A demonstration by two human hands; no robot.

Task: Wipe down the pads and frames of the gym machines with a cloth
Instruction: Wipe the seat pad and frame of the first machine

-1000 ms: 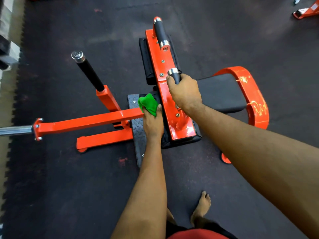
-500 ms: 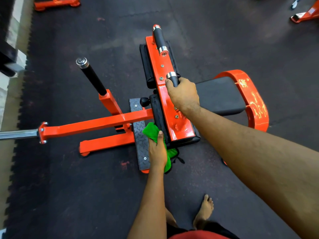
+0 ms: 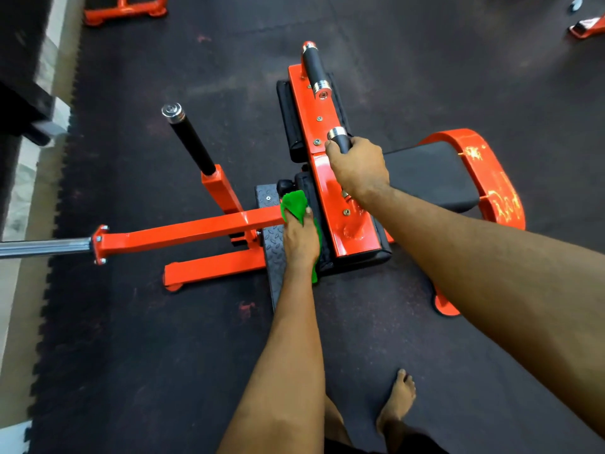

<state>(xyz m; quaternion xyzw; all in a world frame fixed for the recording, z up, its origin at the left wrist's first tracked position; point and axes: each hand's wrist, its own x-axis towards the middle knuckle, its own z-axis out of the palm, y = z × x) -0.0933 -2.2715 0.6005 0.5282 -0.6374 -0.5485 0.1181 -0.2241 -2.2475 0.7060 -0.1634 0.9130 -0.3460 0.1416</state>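
Observation:
An orange gym machine stands on the dark floor below me, with a black seat pad on the right and black side pads under its orange top plate. My left hand holds a green cloth against the black pad on the left side of the top plate, next to the orange side arm. My right hand grips the nearer black handle that rises from the plate. A second black handle stands free at the far end.
A black upright post rises from the frame's left part, and a chrome bar sticks out left. A checkered footplate lies under my left wrist. My bare foot stands on the rubber mat. Orange frames sit far off.
My left hand has slid the green cloth back up along the side pad, after going down toward the footplate half a second ago. My right hand has kept its grip on the handle.

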